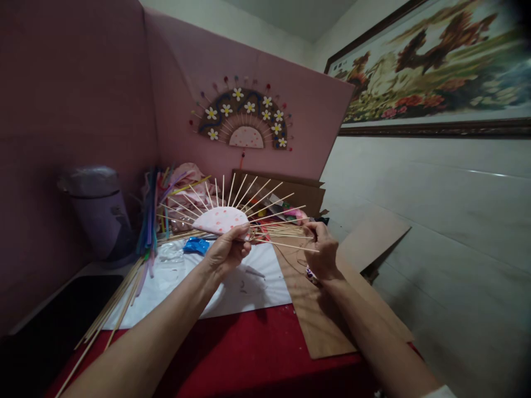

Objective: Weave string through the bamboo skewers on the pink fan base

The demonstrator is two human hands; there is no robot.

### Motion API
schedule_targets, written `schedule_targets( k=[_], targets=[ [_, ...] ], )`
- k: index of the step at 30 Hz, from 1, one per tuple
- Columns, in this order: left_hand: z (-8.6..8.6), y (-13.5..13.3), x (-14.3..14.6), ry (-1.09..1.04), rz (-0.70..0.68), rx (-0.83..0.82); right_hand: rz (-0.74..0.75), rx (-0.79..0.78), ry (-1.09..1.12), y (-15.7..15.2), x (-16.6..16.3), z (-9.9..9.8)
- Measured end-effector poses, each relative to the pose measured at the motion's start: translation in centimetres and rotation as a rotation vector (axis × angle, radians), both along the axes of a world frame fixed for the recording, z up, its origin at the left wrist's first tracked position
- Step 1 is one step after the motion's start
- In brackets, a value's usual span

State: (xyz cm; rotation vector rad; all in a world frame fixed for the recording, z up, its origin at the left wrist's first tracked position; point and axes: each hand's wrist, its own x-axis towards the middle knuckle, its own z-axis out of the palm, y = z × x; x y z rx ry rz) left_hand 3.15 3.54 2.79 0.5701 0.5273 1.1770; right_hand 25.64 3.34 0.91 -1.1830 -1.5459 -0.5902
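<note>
My left hand [229, 250] pinches the right corner of a fan frame, its thumb on top of the half-round base [219, 219], which is white-pink with red dots. Thin wooden sticks [253, 194] spread out from the base like rays. On the right, my right hand [321, 249] is closed beside the tips of the lowest sticks, fingers pinched on a thin brown cord [299, 264]. Part of this cord loops down below the hand, and its run toward the base is hard to follow. A patterned bracelet circles my right wrist.
A finished fan with white flowers [249, 107] hangs on the pink panel. Behind the hands lie a blue packet [196, 245], coloured pipe cleaners [150, 215] and a cardboard box [286, 190]. White paper [265, 287] and a cardboard sheet [327, 326] cover the red cloth. A lilac container [99, 215] stands left.
</note>
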Motion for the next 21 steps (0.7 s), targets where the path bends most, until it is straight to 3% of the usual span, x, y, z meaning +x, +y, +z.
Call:
schedule_targets(
  k=[7, 11, 17, 21],
  targets=[
    [0.0, 0.2, -0.1, 0.036, 0.016, -0.019, -0.069, 0.152, -0.131, -1.0, 0.5, 1.9],
    [0.1, 0.2, -0.2, 0.028, 0.042, -0.044, -0.075, 0.231, -0.196, -2.0, 0.8, 0.9],
    [0.2, 0.1, -0.3, 0.001, 0.039, -0.017, -0.043, 0.16, -0.202, -2.5, 1.0, -1.3],
    [-0.1, 0.3, -0.3, 0.028, 0.036, 0.02, -0.08, 0.17, -0.209, -2.1, 1.1, -0.6]
  ],
)
